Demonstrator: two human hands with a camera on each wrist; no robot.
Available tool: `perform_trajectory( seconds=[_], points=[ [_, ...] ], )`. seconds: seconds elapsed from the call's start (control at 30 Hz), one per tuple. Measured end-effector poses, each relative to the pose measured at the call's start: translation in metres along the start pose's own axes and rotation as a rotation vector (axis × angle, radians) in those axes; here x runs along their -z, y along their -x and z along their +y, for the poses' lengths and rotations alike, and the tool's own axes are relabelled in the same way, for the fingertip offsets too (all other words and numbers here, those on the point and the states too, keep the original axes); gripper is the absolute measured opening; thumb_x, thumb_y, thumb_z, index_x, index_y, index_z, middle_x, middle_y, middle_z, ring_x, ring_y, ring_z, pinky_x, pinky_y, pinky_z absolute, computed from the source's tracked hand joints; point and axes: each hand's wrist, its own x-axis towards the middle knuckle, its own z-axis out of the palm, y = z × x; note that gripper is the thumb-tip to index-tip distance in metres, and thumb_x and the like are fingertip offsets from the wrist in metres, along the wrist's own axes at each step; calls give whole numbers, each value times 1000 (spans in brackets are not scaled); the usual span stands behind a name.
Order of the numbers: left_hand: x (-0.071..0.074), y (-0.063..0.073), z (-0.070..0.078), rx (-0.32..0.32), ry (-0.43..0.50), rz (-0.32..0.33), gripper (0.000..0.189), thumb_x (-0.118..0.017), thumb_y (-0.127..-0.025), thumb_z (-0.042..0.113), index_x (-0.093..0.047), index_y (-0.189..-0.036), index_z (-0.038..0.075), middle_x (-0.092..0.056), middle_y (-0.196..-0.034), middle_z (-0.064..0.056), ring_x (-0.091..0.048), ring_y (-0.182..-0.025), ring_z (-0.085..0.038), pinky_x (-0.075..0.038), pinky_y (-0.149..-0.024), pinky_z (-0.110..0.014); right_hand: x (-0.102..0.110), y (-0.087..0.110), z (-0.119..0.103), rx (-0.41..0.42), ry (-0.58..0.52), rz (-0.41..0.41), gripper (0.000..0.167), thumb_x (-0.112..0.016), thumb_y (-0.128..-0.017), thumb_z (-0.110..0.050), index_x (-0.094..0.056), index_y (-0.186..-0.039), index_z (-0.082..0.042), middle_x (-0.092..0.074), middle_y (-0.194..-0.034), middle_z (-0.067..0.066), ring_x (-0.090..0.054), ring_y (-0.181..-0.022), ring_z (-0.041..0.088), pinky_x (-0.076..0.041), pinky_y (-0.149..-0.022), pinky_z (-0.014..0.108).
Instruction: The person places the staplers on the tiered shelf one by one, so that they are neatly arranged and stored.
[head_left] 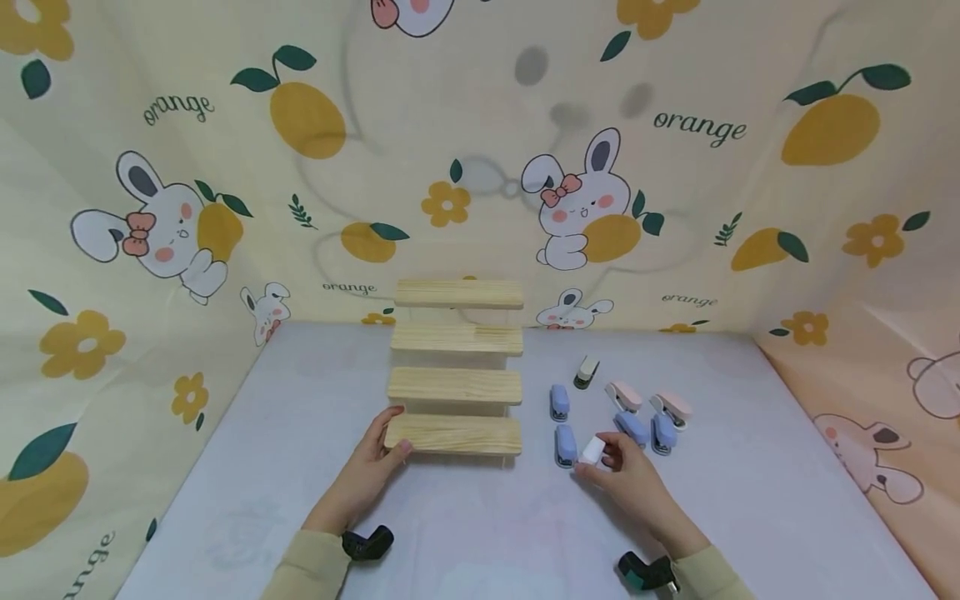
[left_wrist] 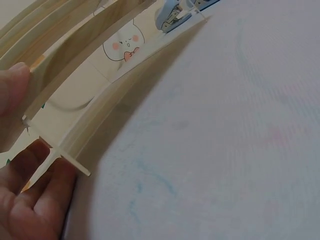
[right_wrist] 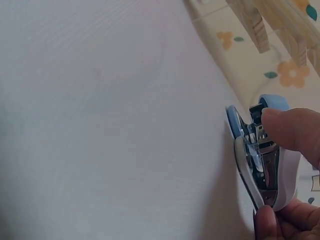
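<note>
A stepped wooden display rack (head_left: 453,433) with several pale planks stands left of the table's middle. At the left end of its lowest plank, my left hand (head_left: 367,462) grips the edge, thumb on the plank and the other fingers lower down by the clear support. My right hand (head_left: 626,479) pinches a small white stapler (head_left: 592,451) between thumb and fingers, to the right of the rack. In the right wrist view the metal inside of this white stapler (right_wrist: 287,175) shows. Close beside it on the left stands a blue stapler (head_left: 566,444).
More blue staplers (head_left: 663,433), two pink staplers (head_left: 624,396) and a white stapler with a dark base (head_left: 587,372) stand on the white tabletop (head_left: 450,533) beyond the right hand. A patterned cloth backdrop (head_left: 480,125) rises behind and at both sides.
</note>
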Motion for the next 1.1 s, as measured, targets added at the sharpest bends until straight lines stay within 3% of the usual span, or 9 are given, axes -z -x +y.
perform_trajectory(
  seconds=[0.13,0.4,0.6,0.83,1.0,1.1],
  points=[
    [1,0,1,5,-15,-2,60,-62,-96,28,-31,-146,25,-27,-155,-9,-56,-96,-20,-44,-87,-29,0,-1,-3,-5,9,1,74,-79,-79,-40,-44,-132,-1,-53,-122,15,-52,-106,27,-50,-86,38],
    [1,1,4,4,22,-7,61,-61,-96,24,-29,-148,23,-34,-152,-9,-51,-109,-22,-43,-89,-30,6,4,-21,19,-34,10,72,-79,-80,-38,-43,-132,-2,-55,-120,18,-57,-102,26,-52,-81,34],
    [1,0,0,14,8,3,61,-62,-96,26,-30,-147,25,-33,-153,-7,-48,-116,-21,-41,-94,-31,16,-1,-47,120,-2,14,72,-78,-82,-38,-42,-134,-4,-56,-118,16,-58,-99,25,-52,-77,32],
    [1,1,-1,28,26,11,60,-63,-95,28,-32,-146,31,-35,-151,-6,-55,-101,-22,-40,-93,-36,19,-13,-84,259,26,0,73,-75,-84,-41,-40,-136,-5,-52,-121,15,-56,-102,27,-53,-82,36],
    [1,1,-1,46,53,1,61,-62,-96,23,-31,-147,29,-34,-152,-6,-44,-125,-22,-32,-105,-43,19,-19,-119,362,9,-6,74,-74,-84,-42,-39,-140,-9,-57,-116,13,-59,-97,25,-54,-76,36],
    [1,1,-1,52,49,8,60,-62,-96,22,-31,-147,29,-34,-153,-5,-46,-122,-23,-34,-103,-44,17,-25,-144,434,2,-14,75,-74,-85,-42,-38,-143,-12,-57,-118,11,-59,-96,24,-54,-73,36]
  ],
)
